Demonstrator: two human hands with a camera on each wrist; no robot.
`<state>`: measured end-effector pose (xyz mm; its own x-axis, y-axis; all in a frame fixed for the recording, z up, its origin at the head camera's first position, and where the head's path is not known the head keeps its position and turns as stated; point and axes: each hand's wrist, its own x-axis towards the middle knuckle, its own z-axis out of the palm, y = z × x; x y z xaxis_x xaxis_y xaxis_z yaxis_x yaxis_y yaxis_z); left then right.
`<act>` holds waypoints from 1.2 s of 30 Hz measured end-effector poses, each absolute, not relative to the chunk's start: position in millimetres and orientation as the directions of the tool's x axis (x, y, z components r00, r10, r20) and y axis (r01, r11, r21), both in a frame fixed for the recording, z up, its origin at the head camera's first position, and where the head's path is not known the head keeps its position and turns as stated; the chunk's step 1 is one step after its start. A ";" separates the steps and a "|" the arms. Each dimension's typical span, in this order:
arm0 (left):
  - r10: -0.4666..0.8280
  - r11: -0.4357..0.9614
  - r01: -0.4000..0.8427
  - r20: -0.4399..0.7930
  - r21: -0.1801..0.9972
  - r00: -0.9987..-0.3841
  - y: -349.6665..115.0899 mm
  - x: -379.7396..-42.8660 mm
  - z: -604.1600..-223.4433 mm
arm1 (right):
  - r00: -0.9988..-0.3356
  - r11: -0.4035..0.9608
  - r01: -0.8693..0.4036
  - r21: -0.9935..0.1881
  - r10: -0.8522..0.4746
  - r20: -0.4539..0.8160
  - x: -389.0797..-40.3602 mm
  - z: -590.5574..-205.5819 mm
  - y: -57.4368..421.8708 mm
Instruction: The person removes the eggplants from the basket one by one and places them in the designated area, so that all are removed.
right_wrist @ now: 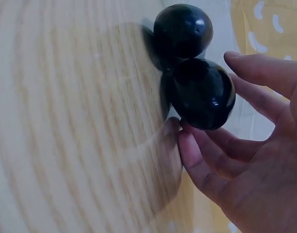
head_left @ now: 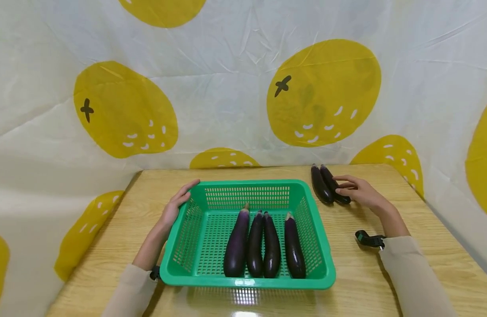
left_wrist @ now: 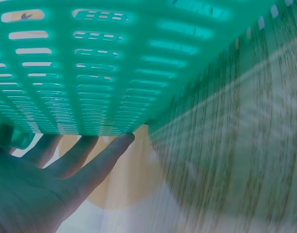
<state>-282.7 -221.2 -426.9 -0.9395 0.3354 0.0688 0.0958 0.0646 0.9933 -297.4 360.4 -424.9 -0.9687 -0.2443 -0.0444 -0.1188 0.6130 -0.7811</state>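
Note:
A green plastic basket (head_left: 205,281) stands on the table with several dark purple eggplants inside, among them a long one (head_left: 236,246) and a separate one at the right (head_left: 294,251). My left hand (head_left: 176,207) rests at the basket's far left corner; the left wrist view shows its fingers (left_wrist: 97,167) stretched straight along the outer wall. To the right of the basket, two more eggplants lie side by side on the table. Around the nearer eggplant (right_wrist: 202,94) my right hand (head_left: 360,191) spreads its thumb and fingers, the thumb apart from the skin. The other eggplant (right_wrist: 182,31) lies just beyond.
The wooden table (head_left: 358,277) ends at the back against a pale cloth (head_left: 227,110) printed with yellow fruit. A black strap (head_left: 369,240) sits at the right wrist. The basket takes up the middle of the table.

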 end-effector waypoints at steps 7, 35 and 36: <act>0.339 0.065 0.113 0.084 0.992 -0.937 -221.2 -282.6 -424.4 | -0.974 0.640 -0.130 -0.757 -0.224 -0.023 -296.7 -414.2 360.2; 0.343 0.064 0.114 0.086 0.991 -0.935 -221.7 -282.7 -427.6 | -0.944 0.561 -0.328 -0.760 -0.232 0.236 -271.9 -357.1 309.1; 0.345 0.062 0.114 0.086 0.992 -0.935 -221.2 -282.8 -428.0 | -0.940 0.553 -0.338 -0.761 -0.240 0.243 -270.5 -355.6 306.4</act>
